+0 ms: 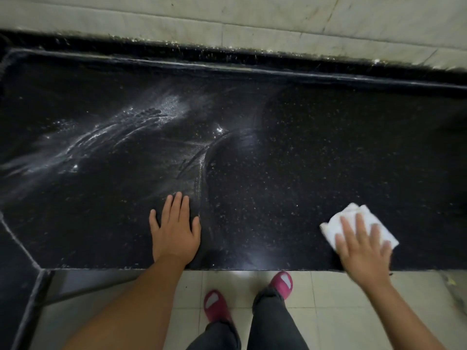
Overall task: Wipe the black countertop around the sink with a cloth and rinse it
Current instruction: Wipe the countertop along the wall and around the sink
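The black speckled countertop [303, 152] fills the upper part of the head view. Wet whitish smear streaks [121, 130] curve across its left and middle. A folded white cloth [353, 214] lies near the counter's front edge at the right. My right hand [364, 246] presses flat on the cloth with fingers spread and straight; it looks slightly blurred. My left hand [175, 231] rests palm down on the bare counter near the front edge, fingers straight. No sink shows in this view.
A pale tiled wall [252, 18] runs along the back of the counter behind a raised black lip [278, 72]. A counter section angles off at the left [15, 261]. Below the front edge are pale floor tiles [341, 311] and my feet in pink slippers [281, 284].
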### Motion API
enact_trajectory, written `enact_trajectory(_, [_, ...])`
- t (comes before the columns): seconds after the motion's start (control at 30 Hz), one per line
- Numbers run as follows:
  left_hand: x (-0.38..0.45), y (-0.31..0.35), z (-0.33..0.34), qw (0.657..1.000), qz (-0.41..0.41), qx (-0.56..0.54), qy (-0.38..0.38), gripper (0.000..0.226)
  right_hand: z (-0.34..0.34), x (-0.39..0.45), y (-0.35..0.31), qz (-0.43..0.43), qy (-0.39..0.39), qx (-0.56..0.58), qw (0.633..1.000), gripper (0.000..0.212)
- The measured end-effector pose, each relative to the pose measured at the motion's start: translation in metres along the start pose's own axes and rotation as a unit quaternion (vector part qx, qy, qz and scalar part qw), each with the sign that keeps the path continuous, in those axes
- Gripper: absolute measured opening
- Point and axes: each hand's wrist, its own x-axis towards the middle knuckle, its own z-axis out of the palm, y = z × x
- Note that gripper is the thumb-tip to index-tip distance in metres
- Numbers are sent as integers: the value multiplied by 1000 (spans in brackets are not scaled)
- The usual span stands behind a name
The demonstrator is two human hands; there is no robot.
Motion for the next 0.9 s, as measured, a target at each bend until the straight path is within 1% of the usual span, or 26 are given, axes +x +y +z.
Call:
enact_trajectory(0.03, [0,0,0,1000,1,1,-1,71,-4,11,1,37,5,7,999,75])
enact_trajectory(0.07, [1,1,1,1000,1,3,-1,75,-10,22,-5,61,13,-1,998,65])
enact_trajectory(0.1, [0,1,0,1000,2,5,-2,81,-15,31,-16,74,6,5,997,56])
enact_trajectory(0.17, [0,1,-1,1000,3,10,-9,90,-21,42,-46,68,-27,52,996,52])
enact_trajectory(0.2, [0,1,-1,1000,2,15,-10,91,-21,45,-64,46,-37,60,996,53])
enact_trajectory(0.27, [1,1,0,1000,2,19,-15,88,-12,40,-101,-29,-48,46,997,57])
enact_trajectory(0.33, [0,2,-2,1000,4,25,-15,83,4,23,-140,-115,-11,50,992,81])
enact_trajectory(0.37, [0,3,-2,1000,3,26,-15,84,13,10,-156,-155,16,42,987,89])
enact_trajectory(0.4, [-1,3,-4,999,3,29,-19,83,22,-3,-170,-188,52,28,980,86])
enact_trajectory(0.47, [-1,2,-6,999,1,46,-26,72,36,-32,-187,-248,52,25,967,68])
enact_trajectory(0.53, [-2,2,-7,998,1,52,-32,63,47,-55,-186,-305,73,18,949,55])
enact_trajectory(0.6, [-3,1,-8,999,3,35,-25,66,50,-68,-171,-338,91,9,937,49])
enact_trajectory(0.63, [-2,0,-9,999,5,27,-24,65,55,-70,-158,-341,103,0,934,48])
enact_trajectory(0.7, [-3,0,-11,999,9,20,-27,55,57,-72,-125,-318,124,-5,940,48])
enact_trajectory(0.77, [-4,0,-14,999,14,15,-27,54,55,-68,-89,-272,144,8,952,49])
enact_trajectory(0.83, [-5,0,-13,1000,14,11,-25,54,46,-60,-60,-228,123,-5,966,49])
enact_trajectory(0.9, [-2,0,-14,999,16,10,-36,54,36,-49,-50,-203,96,-31,974,49])
